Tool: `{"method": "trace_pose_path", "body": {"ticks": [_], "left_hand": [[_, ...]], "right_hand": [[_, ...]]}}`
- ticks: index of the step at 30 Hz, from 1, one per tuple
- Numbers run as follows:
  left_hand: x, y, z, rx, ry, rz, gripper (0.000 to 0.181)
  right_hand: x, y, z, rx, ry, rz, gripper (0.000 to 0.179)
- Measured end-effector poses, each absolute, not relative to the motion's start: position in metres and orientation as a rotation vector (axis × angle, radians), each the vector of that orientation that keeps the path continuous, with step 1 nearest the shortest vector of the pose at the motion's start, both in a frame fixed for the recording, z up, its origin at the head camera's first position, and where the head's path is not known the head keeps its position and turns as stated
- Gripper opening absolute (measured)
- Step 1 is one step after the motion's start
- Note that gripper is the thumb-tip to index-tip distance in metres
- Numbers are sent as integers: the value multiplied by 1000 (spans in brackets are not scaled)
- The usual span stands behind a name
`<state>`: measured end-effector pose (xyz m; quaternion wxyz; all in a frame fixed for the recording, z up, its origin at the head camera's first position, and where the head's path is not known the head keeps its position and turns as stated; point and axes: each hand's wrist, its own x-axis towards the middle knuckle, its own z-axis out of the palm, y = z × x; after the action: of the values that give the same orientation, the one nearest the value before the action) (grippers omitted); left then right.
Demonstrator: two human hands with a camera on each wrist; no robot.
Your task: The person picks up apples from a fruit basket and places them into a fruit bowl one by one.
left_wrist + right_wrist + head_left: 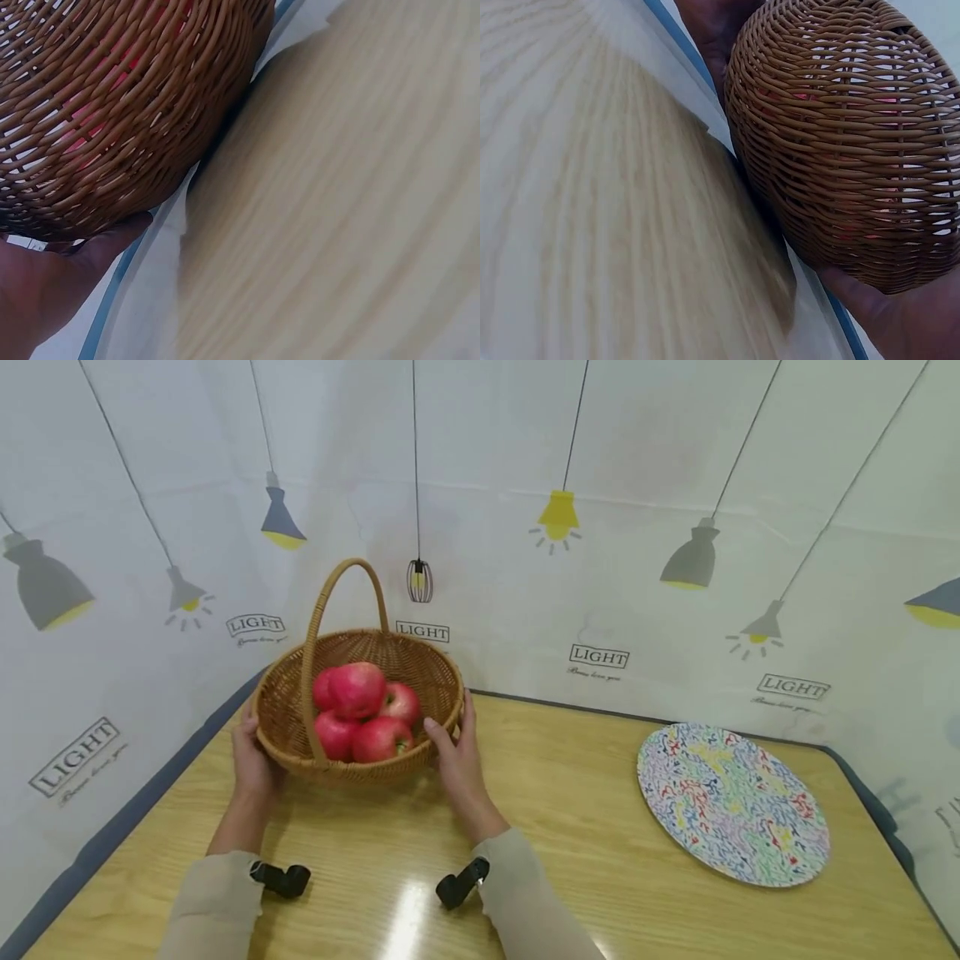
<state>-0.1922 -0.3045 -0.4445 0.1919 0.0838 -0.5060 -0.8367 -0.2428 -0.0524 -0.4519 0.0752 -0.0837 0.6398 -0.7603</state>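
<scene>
A brown wicker basket with a tall arched handle is held between both hands at the left back of the table. Several red apples lie piled inside it, and glimpses of red show through the weave in both wrist views. My left hand grips the basket's left side. On the right side, my right hand holds the rim, its thumb on top. Seen from the wrists, the basket's woven underside hangs above the table. The left hand's fingers are mostly hidden behind the basket.
A round, flat board with a multicoloured squiggle pattern lies at the right of the wooden table. Behind and beside the table hangs a white cloth printed with lamps. A dark edge runs along the table's left and back.
</scene>
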Motion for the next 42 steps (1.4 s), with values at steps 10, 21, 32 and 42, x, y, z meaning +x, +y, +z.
{"method": "trace_pose_path", "body": {"ticks": [10,21,32,42], "left_hand": [[-201,-284,-447,279,-1449,-2366,64],[-201,-266,-447,314,-1513,-2487,64],[-205,-241,-445,278,-1512,-2555,65],[-211,-216,-449,245,-1591,-2559,65]], "right_hand": [[-247,-37,-456,-187,1842,-2342,76],[-245,-16,-452,-89,1717,-2420,75],[-244,14,-451,-70,1694,-2443,75],[-246,46,-452,-55,1668,-2468,73]]}}
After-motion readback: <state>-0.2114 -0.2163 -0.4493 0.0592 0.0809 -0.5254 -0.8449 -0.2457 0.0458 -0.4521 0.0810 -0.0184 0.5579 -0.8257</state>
